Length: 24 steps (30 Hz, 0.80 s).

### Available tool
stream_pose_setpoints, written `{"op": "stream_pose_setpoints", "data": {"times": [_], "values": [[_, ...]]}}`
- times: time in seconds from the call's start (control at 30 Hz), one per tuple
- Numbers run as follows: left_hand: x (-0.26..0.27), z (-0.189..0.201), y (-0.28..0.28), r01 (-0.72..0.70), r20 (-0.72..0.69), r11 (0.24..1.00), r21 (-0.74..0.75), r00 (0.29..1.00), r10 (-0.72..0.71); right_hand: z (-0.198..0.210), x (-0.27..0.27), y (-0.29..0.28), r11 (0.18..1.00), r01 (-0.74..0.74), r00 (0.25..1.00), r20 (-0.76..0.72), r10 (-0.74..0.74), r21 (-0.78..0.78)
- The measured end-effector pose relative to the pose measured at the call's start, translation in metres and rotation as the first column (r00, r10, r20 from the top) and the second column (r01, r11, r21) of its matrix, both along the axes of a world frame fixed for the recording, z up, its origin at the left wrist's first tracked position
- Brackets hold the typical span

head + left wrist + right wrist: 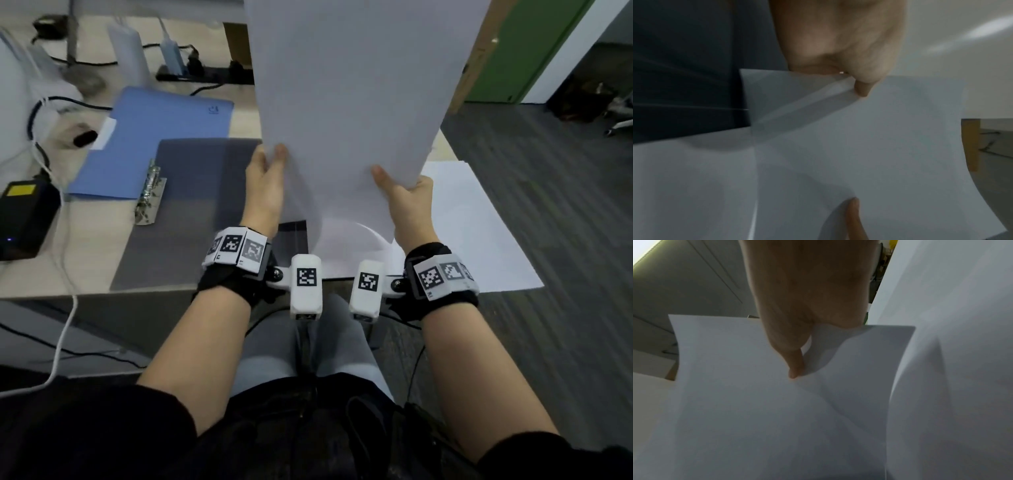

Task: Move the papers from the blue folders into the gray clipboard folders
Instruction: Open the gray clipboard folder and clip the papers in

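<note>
A stack of white papers (349, 102) stands almost upright above the desk, bowed at its lower end. My left hand (267, 174) pinches its left edge, thumb in front. My right hand (404, 195) pinches its right lower edge, thumb on the front face. In the left wrist view the papers (869, 138) fill the frame under my left hand (855, 81); the right wrist view shows my right hand (797, 363) with its thumb on the papers (756, 402). An open gray clipboard folder (198, 212) with a metal clip (149, 192) lies to the left. A closed blue folder (150, 144) lies behind it.
More white sheets (472, 226) lie flat on the desk under and right of my hands. A black power adapter (24, 219), white cables (61, 329) and a power strip (205, 73) crowd the left and back. The desk's right edge drops to gray carpet (548, 192).
</note>
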<state>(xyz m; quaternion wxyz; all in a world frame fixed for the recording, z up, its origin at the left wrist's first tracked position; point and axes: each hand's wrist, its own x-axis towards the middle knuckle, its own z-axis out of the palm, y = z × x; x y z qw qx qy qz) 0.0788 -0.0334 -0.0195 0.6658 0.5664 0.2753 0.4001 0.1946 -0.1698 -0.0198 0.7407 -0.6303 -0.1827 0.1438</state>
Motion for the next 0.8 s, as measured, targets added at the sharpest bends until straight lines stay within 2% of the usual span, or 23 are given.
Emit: {"op": "stream_pose_setpoints", "data": {"times": [0.1,0.17,0.37,0.6,0.67,0.73,0.8], "values": [[-0.008,-0.012,0.001,-0.009,-0.07,1.0,-0.009,0.997,0.009,0.003,-0.004,0.01,0.999,0.017,1.0,0.017,-0.017,-0.044],[-0.013,-0.006,0.009,-0.042,-0.086,0.999,0.001,0.995,0.042,0.01,-0.006,0.019,0.997,0.013,0.999,0.041,-0.01,-0.071],[-0.043,-0.001,0.047,-0.229,-0.165,0.964,0.136,0.954,0.25,0.017,-0.025,0.052,0.987,-0.079,0.989,0.111,0.095,-0.139],[-0.1,-0.025,0.078,-0.224,-0.371,0.943,0.244,0.877,0.304,-0.009,-0.055,0.089,0.938,-0.128,0.991,-0.02,0.129,-0.323],[-0.114,-0.029,0.083,-0.236,-0.436,0.931,0.278,0.833,0.341,-0.019,-0.062,0.097,0.917,-0.147,0.989,-0.068,0.131,-0.371],[-0.127,-0.034,0.089,-0.265,-0.505,0.926,0.267,0.78,0.369,-0.027,-0.068,0.102,0.901,-0.159,0.986,-0.112,0.123,-0.403],[-0.137,-0.039,0.093,-0.277,-0.539,0.929,0.245,0.757,0.368,-0.034,-0.075,0.107,0.893,-0.155,0.984,-0.146,0.102,-0.423]]}}
